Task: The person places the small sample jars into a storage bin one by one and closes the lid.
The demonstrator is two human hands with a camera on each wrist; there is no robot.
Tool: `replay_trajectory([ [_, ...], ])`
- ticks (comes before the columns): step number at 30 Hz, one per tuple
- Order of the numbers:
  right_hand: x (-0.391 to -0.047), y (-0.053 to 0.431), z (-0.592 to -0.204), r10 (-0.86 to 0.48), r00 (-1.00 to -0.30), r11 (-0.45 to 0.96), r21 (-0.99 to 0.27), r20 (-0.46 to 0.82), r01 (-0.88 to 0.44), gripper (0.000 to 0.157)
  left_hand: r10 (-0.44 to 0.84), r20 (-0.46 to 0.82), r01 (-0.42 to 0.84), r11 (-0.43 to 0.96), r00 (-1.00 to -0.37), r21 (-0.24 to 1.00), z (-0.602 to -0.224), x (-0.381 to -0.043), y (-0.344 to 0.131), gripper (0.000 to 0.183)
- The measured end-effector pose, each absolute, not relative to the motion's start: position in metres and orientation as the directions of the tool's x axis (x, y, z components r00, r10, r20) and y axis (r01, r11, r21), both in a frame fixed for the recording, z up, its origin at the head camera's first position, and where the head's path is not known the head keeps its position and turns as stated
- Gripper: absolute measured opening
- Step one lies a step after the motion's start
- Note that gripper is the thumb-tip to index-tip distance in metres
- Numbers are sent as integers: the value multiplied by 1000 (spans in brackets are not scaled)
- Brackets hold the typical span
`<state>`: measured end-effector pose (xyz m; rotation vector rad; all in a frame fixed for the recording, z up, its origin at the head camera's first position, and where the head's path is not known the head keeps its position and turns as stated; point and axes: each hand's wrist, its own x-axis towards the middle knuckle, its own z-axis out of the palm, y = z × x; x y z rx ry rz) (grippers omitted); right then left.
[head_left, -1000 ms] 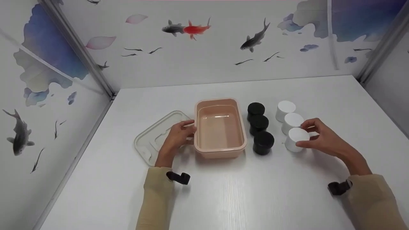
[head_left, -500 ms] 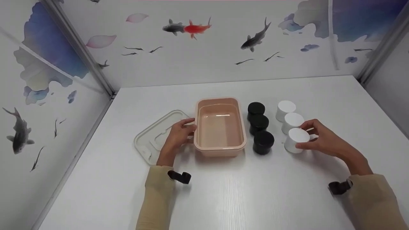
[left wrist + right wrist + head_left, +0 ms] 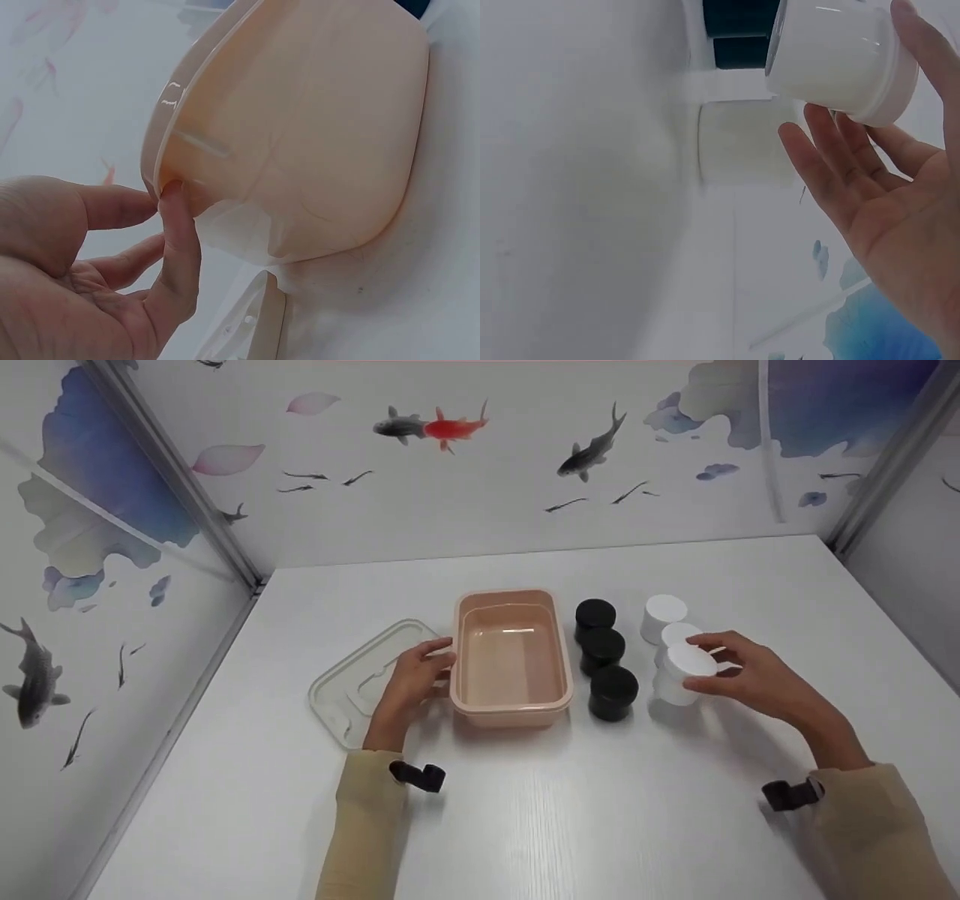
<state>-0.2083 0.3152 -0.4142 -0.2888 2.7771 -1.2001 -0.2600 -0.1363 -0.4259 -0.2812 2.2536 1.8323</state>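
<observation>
A pinkish-beige plastic box (image 3: pixel 517 718), open at the top, stands mid-table. My left hand (image 3: pixel 411 682) pinches its left rim; in the left wrist view the thumb and a finger (image 3: pixel 180 247) meet at the lip. My right hand (image 3: pixel 757 682) holds a white round jar (image 3: pixel 675 690) by its lidded top, between thumb and fingers. In the right wrist view this held jar (image 3: pixel 832 60) is tilted and off the table. Two more white jars stand behind it, a far one (image 3: pixel 664 619) and a nearer one (image 3: pixel 681 633) partly hidden.
Three black jars, the nearest (image 3: pixel 613 694) in front, form a row between the box and the white jars. A pale translucent lid (image 3: pixel 349 682) lies left of the box, partly under my left forearm in view. Printed wall panels (image 3: pixel 510 517) border the white table.
The right hand has raised the nearest white jar off the table and moved it slightly back and left. The left hand stays at the box rim. The whole head view shifts slightly.
</observation>
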Motion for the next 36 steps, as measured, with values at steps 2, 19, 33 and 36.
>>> replay_trajectory([
  [2, -207, 310, -410, -202, -979, 673, -725, 6, -143, 65, -8, -289, -285, 193, -957, 939, -425, -260, -136, 43],
  [19, -210, 241, -361, -120, -981, 676, -710, 155, -195, 70, 7, -273, -267, 188, -962, 945, -425, -261, -135, 44],
  [33, -232, 187, -346, -139, -986, 617, -771, 89, -157, 73, -13, -289, -287, 169, -957, 943, -430, -262, -132, 43],
  [36, -233, 171, -341, -170, -980, 607, -772, 107, -190, 71, -12, -283, -281, 156, -959, 947, -431, -262, -131, 43],
])
